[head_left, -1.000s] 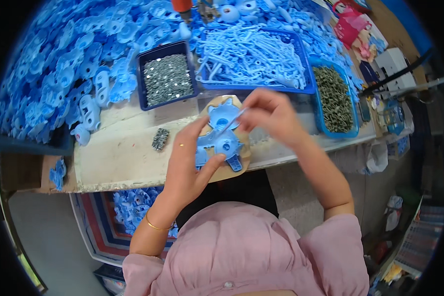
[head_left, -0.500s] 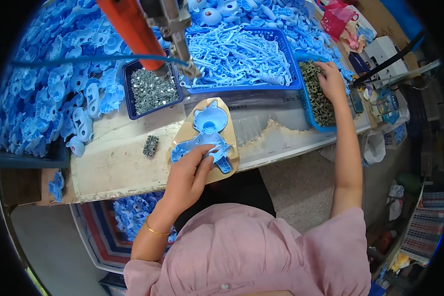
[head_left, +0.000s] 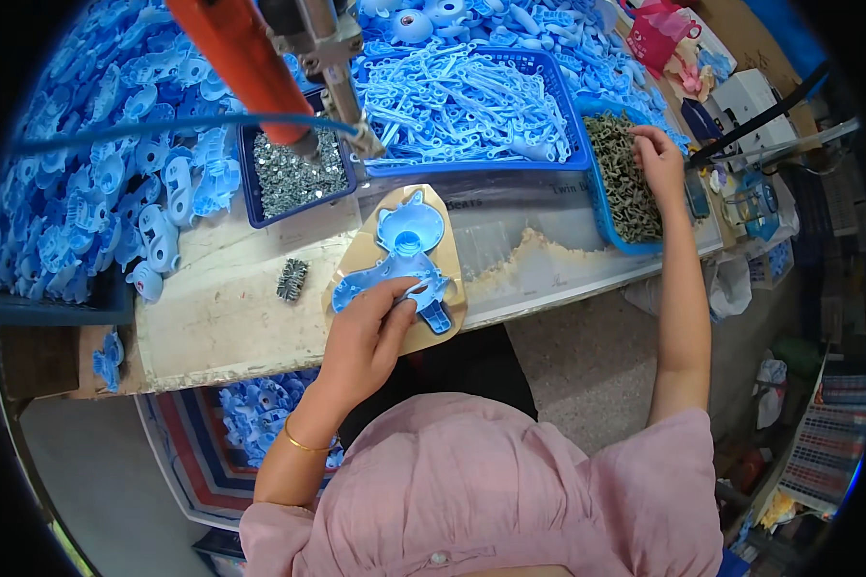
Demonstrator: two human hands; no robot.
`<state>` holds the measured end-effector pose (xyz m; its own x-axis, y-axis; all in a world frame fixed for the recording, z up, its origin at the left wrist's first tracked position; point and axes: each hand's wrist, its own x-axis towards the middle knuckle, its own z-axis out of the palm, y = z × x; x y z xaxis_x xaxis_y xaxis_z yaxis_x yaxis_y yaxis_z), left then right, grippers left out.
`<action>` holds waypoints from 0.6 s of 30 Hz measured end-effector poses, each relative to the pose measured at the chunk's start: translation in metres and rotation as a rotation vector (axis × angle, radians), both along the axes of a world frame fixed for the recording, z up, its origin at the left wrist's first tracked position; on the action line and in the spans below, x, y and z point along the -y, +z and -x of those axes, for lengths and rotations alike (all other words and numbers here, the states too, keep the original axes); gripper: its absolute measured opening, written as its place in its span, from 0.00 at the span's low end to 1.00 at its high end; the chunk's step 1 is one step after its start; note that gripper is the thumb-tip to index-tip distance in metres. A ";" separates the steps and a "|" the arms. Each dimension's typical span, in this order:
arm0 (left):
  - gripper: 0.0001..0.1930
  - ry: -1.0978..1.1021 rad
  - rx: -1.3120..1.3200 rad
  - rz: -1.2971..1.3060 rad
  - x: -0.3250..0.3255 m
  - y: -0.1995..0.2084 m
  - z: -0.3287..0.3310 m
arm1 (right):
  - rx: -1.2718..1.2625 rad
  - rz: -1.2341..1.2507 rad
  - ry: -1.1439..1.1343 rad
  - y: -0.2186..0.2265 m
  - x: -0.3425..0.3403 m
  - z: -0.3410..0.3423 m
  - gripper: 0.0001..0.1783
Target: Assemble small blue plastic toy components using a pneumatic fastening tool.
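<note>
A blue animal-shaped plastic shell (head_left: 410, 231) lies hollow side up in a tan holding block (head_left: 368, 252) at the table's front edge. My left hand (head_left: 368, 332) is closed over its lower half, thumb and forefinger pinching a light-blue plastic piece; the fingers hide most of that grip. Off to the right, my right hand (head_left: 660, 168) hovers at the upper right rim of a blue basket (head_left: 601, 207) full of small dark metal pieces (head_left: 625, 183). Its fingers are bent together, and whatever they hold is too small to make out.
An orange tool with a metal shaft (head_left: 342, 87) hangs above a dark tray of small silver parts (head_left: 298, 173). Behind stands a blue basket of light-blue plastic links (head_left: 467, 106). Blue shells (head_left: 106, 183) heap up at left. A small dark metal cluster (head_left: 292, 280) lies left of the block.
My right hand has lifted off the dark metal pieces and shifted slightly right and toward me. My left hand stays on the shell.
</note>
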<state>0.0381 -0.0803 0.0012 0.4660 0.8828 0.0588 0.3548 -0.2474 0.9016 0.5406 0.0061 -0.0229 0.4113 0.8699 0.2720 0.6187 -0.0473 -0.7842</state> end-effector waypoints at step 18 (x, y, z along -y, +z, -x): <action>0.11 -0.034 0.262 0.297 -0.015 0.007 -0.012 | -0.449 0.504 0.854 0.076 0.051 0.255 0.08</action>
